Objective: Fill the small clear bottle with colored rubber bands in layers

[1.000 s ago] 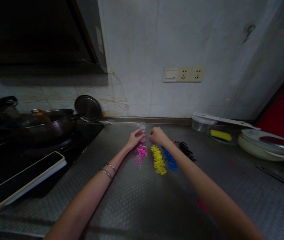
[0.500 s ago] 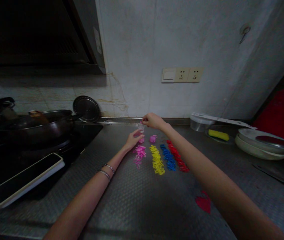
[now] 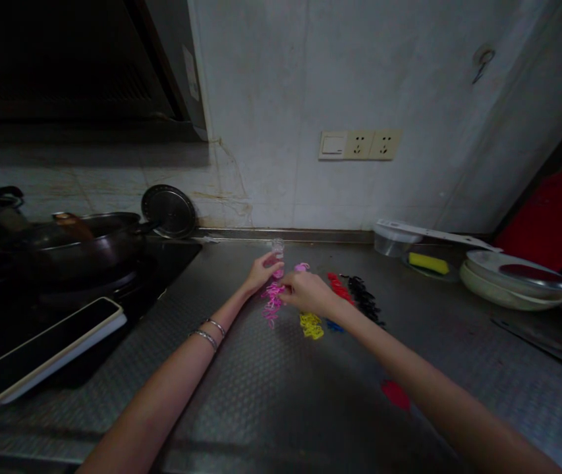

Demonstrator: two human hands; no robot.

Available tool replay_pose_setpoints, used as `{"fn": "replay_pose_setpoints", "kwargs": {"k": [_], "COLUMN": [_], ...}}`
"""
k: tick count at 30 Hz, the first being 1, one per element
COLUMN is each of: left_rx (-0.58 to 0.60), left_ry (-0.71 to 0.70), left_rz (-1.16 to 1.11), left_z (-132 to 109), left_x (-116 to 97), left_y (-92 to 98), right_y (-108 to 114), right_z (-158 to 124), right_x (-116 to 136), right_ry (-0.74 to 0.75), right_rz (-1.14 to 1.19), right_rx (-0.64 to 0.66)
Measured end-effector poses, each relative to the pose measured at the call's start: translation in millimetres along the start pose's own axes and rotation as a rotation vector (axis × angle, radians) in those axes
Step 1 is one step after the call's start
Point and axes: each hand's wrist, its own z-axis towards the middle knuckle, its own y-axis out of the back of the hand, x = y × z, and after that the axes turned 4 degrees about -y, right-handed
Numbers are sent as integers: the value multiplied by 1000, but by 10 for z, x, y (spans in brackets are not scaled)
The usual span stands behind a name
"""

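- head view: the left hand [image 3: 261, 273] is wrapped around a small clear vial [image 3: 277, 249] standing upright on the metal surface [image 3: 271, 401], its fingers closed on the lower part.
- the right hand [image 3: 305, 293] rests its fingers pinched together on the pink loops [image 3: 271, 299], a loose row just below the vial; whether a loop is actually caught between the fingertips cannot be told.
- the loops look tiny, light and soft, likely to cling together or flick away, so a fingertip pinch on one or two at the heap's edge seems the sensible hold.
- the vial looks light, narrow-mouthed and easy to tip, so a steady hold low on its body suits it.
- a small pink cap [image 3: 302, 267] lies just beside the vial.
- next to the pink row lie yellow loops [image 3: 311, 325], a glimpse of blue loops [image 3: 333, 325], red loops [image 3: 338, 288] and black loops [image 3: 364, 298], partly hidden by the right forearm.
- a dark pan [image 3: 87, 243] sits well apart to the left, plates [image 3: 508, 289] to the right; neither crowds the hands.
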Motion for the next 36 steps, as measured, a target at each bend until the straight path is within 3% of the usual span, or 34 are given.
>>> {"fn": "replay_pose_setpoints", "kwargs": {"k": [4,9,15,24,36], "left_rx": [-22,-40,-34,-30,-18], "left_ry": [18,32,35,40,35], "left_rz": [-8,-17,-4,-3,3], "left_z": [-8,2,1,4,0], "left_x": [-17,-13,-3,11,30], "left_y": [-18,-25,-20,-12,7], "right_y": [-239,-346,-357,-400,-445], "right_z": [-254,-316,-262,-93,60], "right_x": [183,273,249,127,10], "right_ry": [69,89,58,-102,-118], "right_rz": [4,2,-38,-113,-105], "right_rx": [42,37,-2,-12,35]}}
